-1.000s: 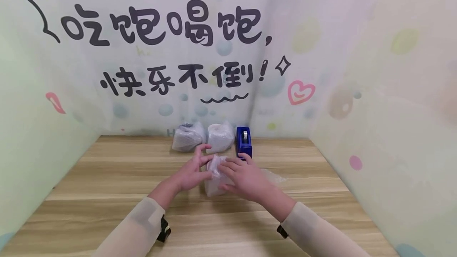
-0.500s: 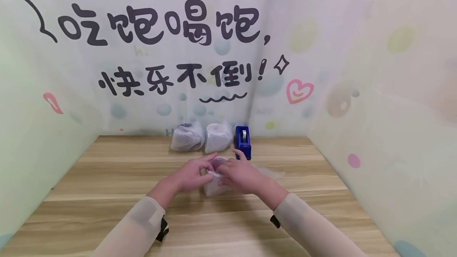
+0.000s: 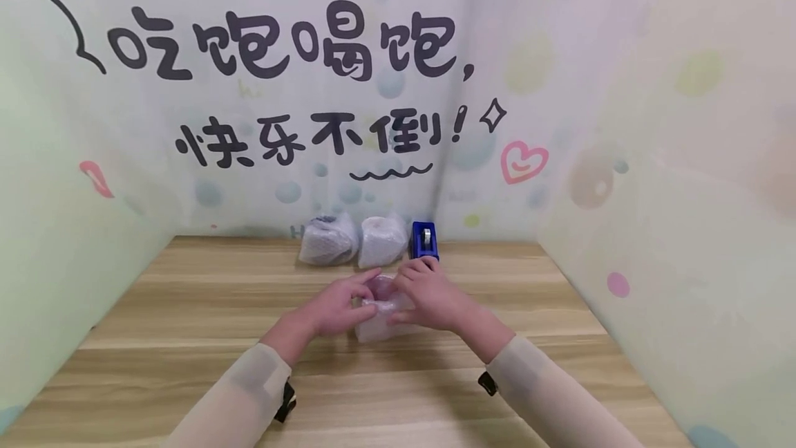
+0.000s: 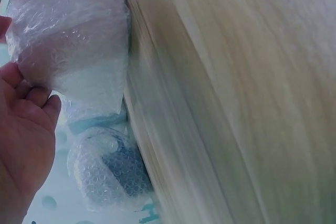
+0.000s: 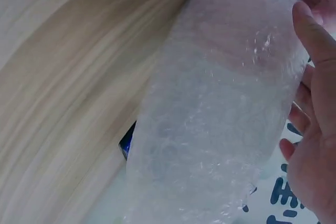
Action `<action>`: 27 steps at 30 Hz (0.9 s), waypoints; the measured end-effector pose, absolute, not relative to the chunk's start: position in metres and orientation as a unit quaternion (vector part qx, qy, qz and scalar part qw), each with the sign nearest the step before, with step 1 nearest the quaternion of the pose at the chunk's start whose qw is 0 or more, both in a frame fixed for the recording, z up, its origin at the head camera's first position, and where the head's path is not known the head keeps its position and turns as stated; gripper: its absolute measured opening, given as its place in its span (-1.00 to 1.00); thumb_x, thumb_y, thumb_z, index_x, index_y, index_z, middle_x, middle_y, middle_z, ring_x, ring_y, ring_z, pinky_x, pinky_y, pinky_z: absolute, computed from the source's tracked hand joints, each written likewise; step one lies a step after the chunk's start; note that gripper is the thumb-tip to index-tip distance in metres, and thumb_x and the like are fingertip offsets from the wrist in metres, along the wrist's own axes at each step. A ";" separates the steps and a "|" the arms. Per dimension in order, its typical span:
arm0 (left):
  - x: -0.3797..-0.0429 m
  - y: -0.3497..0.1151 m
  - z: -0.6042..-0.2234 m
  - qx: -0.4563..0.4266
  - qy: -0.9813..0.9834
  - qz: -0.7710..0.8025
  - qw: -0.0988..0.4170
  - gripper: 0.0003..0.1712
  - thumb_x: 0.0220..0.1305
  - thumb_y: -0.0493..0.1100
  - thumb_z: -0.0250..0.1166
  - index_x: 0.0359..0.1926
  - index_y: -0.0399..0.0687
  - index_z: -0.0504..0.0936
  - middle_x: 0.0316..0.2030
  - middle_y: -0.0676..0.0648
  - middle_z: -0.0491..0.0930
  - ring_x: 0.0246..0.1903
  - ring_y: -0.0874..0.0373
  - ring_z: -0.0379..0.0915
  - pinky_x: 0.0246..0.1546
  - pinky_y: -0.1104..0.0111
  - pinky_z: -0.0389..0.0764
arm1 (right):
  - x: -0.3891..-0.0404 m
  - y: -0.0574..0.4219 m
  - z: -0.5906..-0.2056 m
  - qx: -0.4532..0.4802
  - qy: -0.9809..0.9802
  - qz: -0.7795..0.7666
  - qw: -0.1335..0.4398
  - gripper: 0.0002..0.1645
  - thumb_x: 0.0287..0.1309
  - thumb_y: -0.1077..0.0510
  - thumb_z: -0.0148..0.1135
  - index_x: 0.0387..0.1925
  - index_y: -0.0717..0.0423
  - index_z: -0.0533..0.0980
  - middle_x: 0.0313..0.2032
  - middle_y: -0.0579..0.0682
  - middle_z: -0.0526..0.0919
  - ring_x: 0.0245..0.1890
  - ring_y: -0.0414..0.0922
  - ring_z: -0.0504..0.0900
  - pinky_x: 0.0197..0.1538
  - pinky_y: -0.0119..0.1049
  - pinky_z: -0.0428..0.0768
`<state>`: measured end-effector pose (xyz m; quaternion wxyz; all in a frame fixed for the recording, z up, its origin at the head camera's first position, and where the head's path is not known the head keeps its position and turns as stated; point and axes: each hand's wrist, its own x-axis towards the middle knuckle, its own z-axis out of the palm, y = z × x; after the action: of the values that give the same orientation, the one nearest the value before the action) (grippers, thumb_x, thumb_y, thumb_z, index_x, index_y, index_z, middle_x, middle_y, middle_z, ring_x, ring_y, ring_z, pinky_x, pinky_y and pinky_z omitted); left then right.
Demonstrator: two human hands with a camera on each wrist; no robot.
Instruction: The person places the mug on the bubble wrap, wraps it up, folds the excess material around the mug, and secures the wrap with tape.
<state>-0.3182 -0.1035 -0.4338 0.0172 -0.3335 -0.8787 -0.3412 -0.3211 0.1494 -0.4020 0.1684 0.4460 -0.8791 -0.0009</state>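
Observation:
A rounded piece sheathed in clear bubble wrap point(image 3: 373, 330) stands on the table between both hands, its round pinkish top showing. What lies inside cannot be made out. My left hand point(image 3: 338, 306) holds the wrap's upper left edge, thumb in front and index finger along the far rim. Opposite it, my right hand point(image 3: 432, 296) grips the wrap at the right with bent fingers and thumb. In the right wrist view a long flap of the bubble wrap point(image 5: 194, 124) hangs beside that hand. The left wrist view shows curled fingertips under the wrapped piece point(image 4: 79, 35).
Two more bubble-wrapped bundles, a left one point(image 3: 327, 240) and a right one point(image 3: 383, 240), stand along the back wall. Right of them is a blue tape dispenser point(image 3: 425, 237), partly behind my right hand. The wood-grain table point(image 3: 205, 310) meets printed walls behind and at both sides.
My right hand has gone from lying spread over the wrapped piece to gripping its right side, uncovering the round top. The loose wrap tail that lay right of that hand no longer shows there.

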 end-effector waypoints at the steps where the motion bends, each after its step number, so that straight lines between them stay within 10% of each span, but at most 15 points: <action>1: -0.318 -0.102 -0.434 -0.333 -0.878 -0.343 0.016 -0.76 0.46 -0.06 0.28 -0.30 -0.03 0.78 0.62 -0.28 0.36 0.55 -0.35 0.39 0.51 -0.16 0.50 | -0.322 0.151 -0.402 0.446 -0.879 -0.006 0.167 -0.36 0.29 -0.36 0.49 0.14 -0.02 0.69 0.13 -0.10 0.79 0.26 -0.01 0.58 0.41 0.09 0.42; 27: -0.330 -0.106 -0.435 -0.329 -0.870 -0.368 0.020 -0.79 0.50 -0.03 0.29 -0.09 -0.01 0.77 0.69 -0.41 0.11 0.66 -0.50 0.00 0.60 -0.45 0.14 | -0.324 0.154 -0.374 0.428 -0.899 0.083 -0.049 -0.58 0.65 0.00 0.07 0.27 -0.05 0.73 0.39 -0.03 0.70 0.57 0.15 0.39 0.56 0.33 0.13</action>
<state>-0.3296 -0.1060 -0.4351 0.0202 -0.3291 -0.8695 -0.3678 -0.3236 0.1541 -0.3744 -0.0490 0.4281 -0.8986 0.0832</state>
